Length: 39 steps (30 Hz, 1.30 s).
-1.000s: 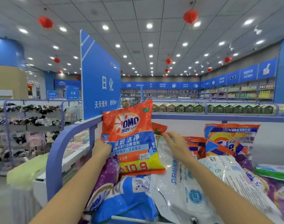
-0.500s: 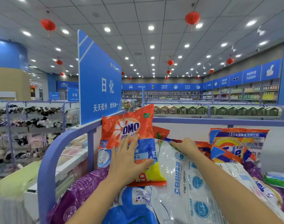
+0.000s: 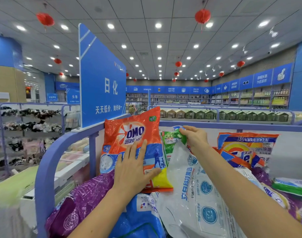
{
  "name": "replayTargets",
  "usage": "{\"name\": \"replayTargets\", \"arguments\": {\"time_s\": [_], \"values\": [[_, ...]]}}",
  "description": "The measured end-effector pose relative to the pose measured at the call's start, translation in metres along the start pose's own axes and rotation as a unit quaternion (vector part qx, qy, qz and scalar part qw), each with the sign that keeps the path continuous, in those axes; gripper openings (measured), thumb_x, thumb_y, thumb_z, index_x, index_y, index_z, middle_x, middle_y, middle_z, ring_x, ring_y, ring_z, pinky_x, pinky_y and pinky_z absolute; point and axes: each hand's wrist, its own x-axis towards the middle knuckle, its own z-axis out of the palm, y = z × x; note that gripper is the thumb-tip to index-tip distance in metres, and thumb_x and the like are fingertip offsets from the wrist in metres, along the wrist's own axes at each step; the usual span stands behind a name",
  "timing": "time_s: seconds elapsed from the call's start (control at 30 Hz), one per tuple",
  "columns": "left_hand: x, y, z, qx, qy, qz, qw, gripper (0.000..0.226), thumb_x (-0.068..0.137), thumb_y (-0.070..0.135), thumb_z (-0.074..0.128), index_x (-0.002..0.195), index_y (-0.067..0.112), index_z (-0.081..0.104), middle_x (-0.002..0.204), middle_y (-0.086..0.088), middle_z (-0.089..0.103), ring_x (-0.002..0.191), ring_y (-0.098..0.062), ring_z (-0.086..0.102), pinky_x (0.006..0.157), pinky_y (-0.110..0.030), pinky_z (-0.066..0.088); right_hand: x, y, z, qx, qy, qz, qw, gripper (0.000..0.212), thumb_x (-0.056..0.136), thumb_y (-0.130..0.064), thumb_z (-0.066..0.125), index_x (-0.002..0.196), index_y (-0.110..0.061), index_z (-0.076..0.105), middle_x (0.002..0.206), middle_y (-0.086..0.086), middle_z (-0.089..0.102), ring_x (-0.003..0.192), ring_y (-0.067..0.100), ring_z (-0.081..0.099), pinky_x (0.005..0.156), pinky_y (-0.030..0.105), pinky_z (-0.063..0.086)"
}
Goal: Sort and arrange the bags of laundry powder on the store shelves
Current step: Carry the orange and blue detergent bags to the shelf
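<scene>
My left grip (image 3: 134, 170), fingers straight, presses the orange plastic OMO bag (image 3: 129, 133) upright; my right grip (image 3: 194, 138) pinches the top of the white, blue-printed plastic bag (image 3: 198, 194) beside it. Barely begun, I'd say — the glossy purple bag (image 3: 81, 203) below my left grip lies heaped with others.

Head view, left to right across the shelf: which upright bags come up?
First the orange OMO bag, with the left hand flat on it → green bag, gripped at its top by the right hand → orange-and-yellow bag.
</scene>
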Motion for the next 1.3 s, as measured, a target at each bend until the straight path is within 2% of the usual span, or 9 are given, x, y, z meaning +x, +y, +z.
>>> {"name": "replayTargets", "arguments": {"time_s": [0.23,0.37,0.53,0.73,0.9,1.0,1.13,1.23,1.3], "values": [[0.0,-0.002,0.001,0.0,-0.013,-0.008,1.0,0.089,0.07,0.086,0.006,0.134,0.038,-0.034,0.161,0.003,-0.003,0.148,-0.017,0.002,0.118,-0.044,0.015,-0.025,-0.052,0.007,0.032,-0.01,-0.121,0.992,0.016,0.078,0.001,0.071,0.086,-0.01,0.065,0.072,0.004,0.068,0.056,0.01,0.066,0.051,0.022,0.054],[0.002,-0.003,0.003,0.012,-0.016,-0.003,1.0,0.09,0.078,0.083,0.017,0.139,0.036,-0.03,0.161,0.003,-0.003,0.148,-0.018,0.003,0.117,-0.045,0.016,-0.036,-0.084,0.0,0.087,-0.038,-0.164,0.982,0.018,0.079,0.0,0.07,0.086,-0.015,0.064,0.062,-0.004,0.071,0.061,0.01,0.069,0.054,0.025,0.057],[0.003,0.007,-0.007,0.005,-0.003,-0.008,1.0,0.095,0.083,0.076,0.033,0.148,0.031,-0.02,0.161,0.001,-0.003,0.148,-0.02,0.003,0.117,-0.047,0.01,-0.048,-0.131,0.003,0.149,-0.006,-0.113,0.982,0.018,0.079,-0.003,0.072,0.085,-0.016,0.062,0.081,0.009,0.069,0.065,0.019,0.068,0.064,0.038,0.059],[-0.01,0.078,-0.029,-0.258,0.144,0.089,0.951,0.105,0.071,0.077,0.047,0.142,0.042,-0.023,0.161,0.006,0.001,0.148,-0.014,0.005,0.119,-0.038,0.013,-0.078,-0.137,0.017,0.174,0.025,-0.039,0.984,0.019,0.078,0.0,0.071,0.081,-0.013,0.058,0.083,0.012,0.066,0.061,0.022,0.064,0.052,0.035,0.054],[-0.017,0.116,-0.031,-0.385,0.185,0.033,0.904,0.112,0.07,0.06,0.072,0.146,0.04,-0.009,0.159,0.002,0.017,0.146,-0.018,0.018,0.116,-0.042,0.028,-0.108,-0.122,0.014,0.174,-0.013,-0.017,0.984,0.021,0.078,0.002,0.071,0.082,-0.013,0.056,0.08,0.012,0.066,0.058,0.021,0.065,0.053,0.033,0.056],[-0.015,0.111,-0.033,-0.481,0.218,0.02,0.849,0.096,0.071,0.049,0.076,0.149,0.024,0.025,0.146,0.003,0.043,0.134,-0.015,0.042,0.103,-0.038,0.045,-0.12,-0.122,0.011,0.169,-0.078,-0.053,0.981,0.019,0.079,0.006,0.067,0.082,-0.01,0.057,0.066,0.007,0.067,0.049,0.014,0.064,0.047,0.024,0.053],[-0.013,0.098,-0.047,-0.672,0.175,-0.033,0.719,0.059,0.075,0.035,0.073,0.124,0.045,0.042,0.122,0.025,0.057,0.102,0.012,0.058,0.08,-0.009,0.049,-0.123,-0.137,-0.004,0.054,-0.21,-0.1,0.971,0.016,0.085,0.0,0.063,0.097,-0.01,0.059,0.078,0.005,0.073,0.074,0.015,0.071,0.071,0.026,0.059],[-0.015,0.084,-0.045,-0.786,0.098,-0.153,0.591,0.042,0.081,0.034,0.065,0.12,0.04,0.05,0.12,0.003,0.064,0.102,-0.007,0.065,0.088,-0.032,0.055,-0.113,-0.131,-0.021,-0.098,-0.193,-0.165,0.962,0.028,0.086,-0.015,0.066,0.113,-0.013,0.058,0.105,0.005,0.069,0.097,0.019,0.067,0.089,0.035,0.054],[-0.019,0.078,-0.044,-0.846,0.032,-0.221,0.484,0.057,0.072,0.045,0.062,0.126,0.029,0.053,0.115,-0.003,0.068,0.105,-0.024,0.066,0.09,-0.049,0.053,-0.11,-0.115,-0.027,-0.233,-0.143,-0.234,0.933,0.037,0.086,-0.028,0.066,0.12,-0.016,0.055,0.111,-0.002,0.064,0.098,0.011,0.063,0.083,0.026,0.05]]}}
